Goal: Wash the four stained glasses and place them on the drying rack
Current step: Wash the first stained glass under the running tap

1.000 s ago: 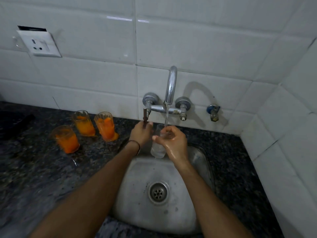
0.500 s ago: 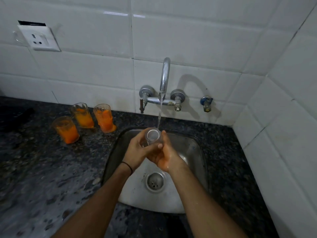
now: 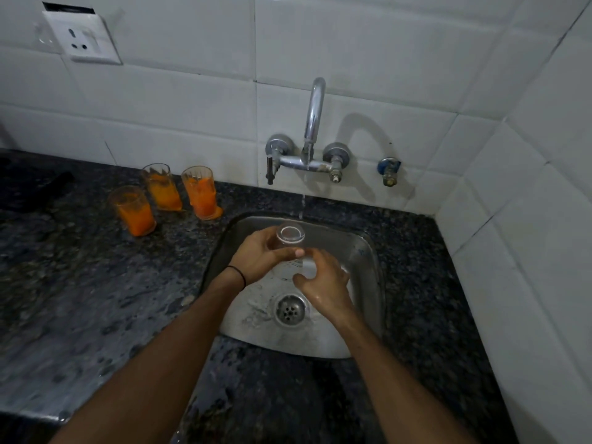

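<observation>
Sink (image 3: 368,251) is set into the bench (image 3: 80,299), right of centre, with the drain (image 3: 290,307) in its floor. Tap (image 3: 314,116) is on the far wall above the sink's far edge, valve (image 3: 388,169) just right of it. Over the sink, held glass (image 3: 290,238) sits between left hand (image 3: 259,257) and right hand (image 3: 326,283). Out left on the bench, middle glass (image 3: 161,187) and right glass (image 3: 200,192) stand side by side near the wall, left glass (image 3: 133,211) nearer. Socket (image 3: 81,36) is high on the wall, far left.

White glossy tiles (image 3: 192,100) cover two walls meeting in a corner at right. A white socket (image 3: 81,36) sits upper left. The dark speckled stone bench (image 3: 80,299) lies in dim light.
</observation>
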